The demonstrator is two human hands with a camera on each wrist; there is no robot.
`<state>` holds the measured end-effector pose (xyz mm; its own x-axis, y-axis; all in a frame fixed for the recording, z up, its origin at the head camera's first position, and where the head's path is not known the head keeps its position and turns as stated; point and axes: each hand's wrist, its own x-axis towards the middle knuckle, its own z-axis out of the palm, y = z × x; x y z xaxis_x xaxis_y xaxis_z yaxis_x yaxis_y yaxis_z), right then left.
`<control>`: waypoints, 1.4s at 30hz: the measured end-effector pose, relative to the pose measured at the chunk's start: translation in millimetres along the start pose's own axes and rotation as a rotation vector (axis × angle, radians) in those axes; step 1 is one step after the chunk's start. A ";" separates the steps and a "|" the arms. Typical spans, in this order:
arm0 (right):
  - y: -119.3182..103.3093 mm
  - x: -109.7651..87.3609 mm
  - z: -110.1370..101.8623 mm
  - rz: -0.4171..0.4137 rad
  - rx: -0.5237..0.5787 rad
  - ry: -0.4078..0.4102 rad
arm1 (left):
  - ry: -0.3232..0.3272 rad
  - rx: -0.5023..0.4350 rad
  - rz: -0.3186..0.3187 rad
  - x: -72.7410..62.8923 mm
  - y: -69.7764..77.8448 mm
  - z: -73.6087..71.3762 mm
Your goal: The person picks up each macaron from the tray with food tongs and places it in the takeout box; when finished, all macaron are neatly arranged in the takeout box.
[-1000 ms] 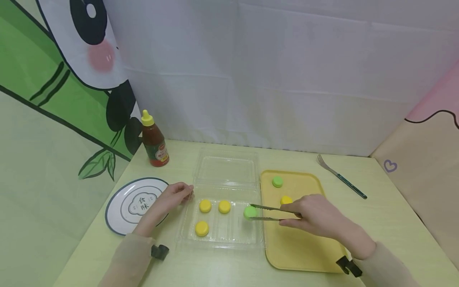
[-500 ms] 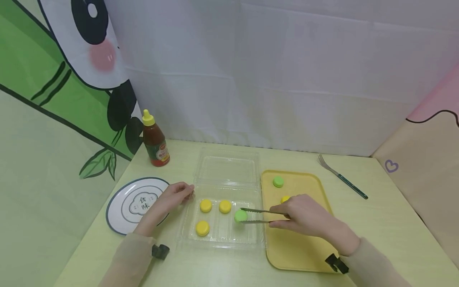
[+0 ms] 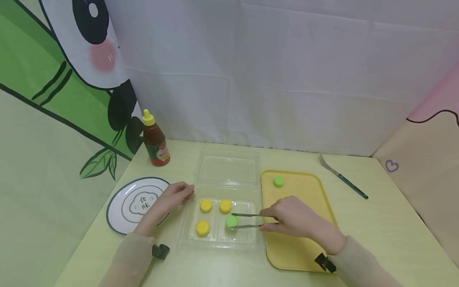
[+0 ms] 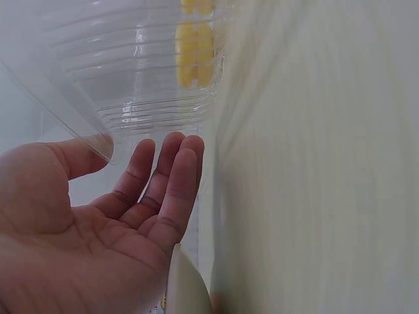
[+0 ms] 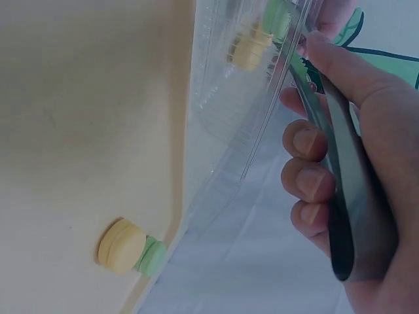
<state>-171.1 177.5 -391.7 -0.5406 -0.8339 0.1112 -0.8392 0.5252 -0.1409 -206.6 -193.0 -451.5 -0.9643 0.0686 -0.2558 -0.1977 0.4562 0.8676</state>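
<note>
My right hand (image 3: 294, 219) grips metal tongs (image 3: 247, 215), fingers curled round their arms in the right wrist view. Between the tong tips is a green macaron (image 3: 231, 222), over the near part of the open clear plastic container (image 3: 247, 238). Beside it in the container lie a yellow macaron (image 3: 225, 206), another yellow macaron (image 3: 206, 205) behind left and a third yellow macaron (image 3: 202, 228) at the front left. My left hand (image 4: 118, 209) holds the container's left edge, thumb at the lip and bent fingers by the side wall.
The yellow tray (image 3: 297, 255) to the right bears a green macaron (image 3: 278, 181) and a yellow macaron (image 5: 122, 245), mostly behind my right hand in the head view. A fork (image 3: 344, 179) lies beyond. At left are a plate (image 3: 122, 207) and a sauce bottle (image 3: 155, 145).
My right hand has moved left and slightly nearer, carrying the green macaron in the tongs from the container's right side toward its middle. My left hand stays at the container's edge.
</note>
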 end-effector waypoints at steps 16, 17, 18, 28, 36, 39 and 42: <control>-7.6 12.1 2.8 0.001 0.008 -0.052 | -0.006 0.002 0.004 0.7 1.2 -0.5; -7.8 12.7 3.1 -0.001 0.005 -0.053 | -0.007 0.002 0.004 0.8 1.1 -0.6; -8.2 13.3 3.0 -0.003 0.006 -0.053 | -0.004 -0.001 -0.002 0.9 1.2 -0.6; -10.7 18.7 4.0 -0.001 -0.029 -0.079 | -0.004 0.013 -0.001 0.2 0.6 -0.5; -11.4 21.1 5.6 -0.005 -0.044 -0.081 | -0.005 0.016 0.000 0.2 0.5 -0.7; -11.8 21.7 6.3 -0.015 -0.047 -0.074 | -0.004 0.017 0.000 0.4 0.1 -0.7; -12.1 22.1 6.7 -0.013 -0.049 -0.073 | -0.003 0.019 0.000 0.5 -0.1 -0.7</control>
<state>-172.5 151.6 -394.2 -0.5255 -0.8498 0.0403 -0.8489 0.5207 -0.0911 -207.2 -193.6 -451.4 -0.9636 0.0714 -0.2577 -0.1947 0.4732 0.8592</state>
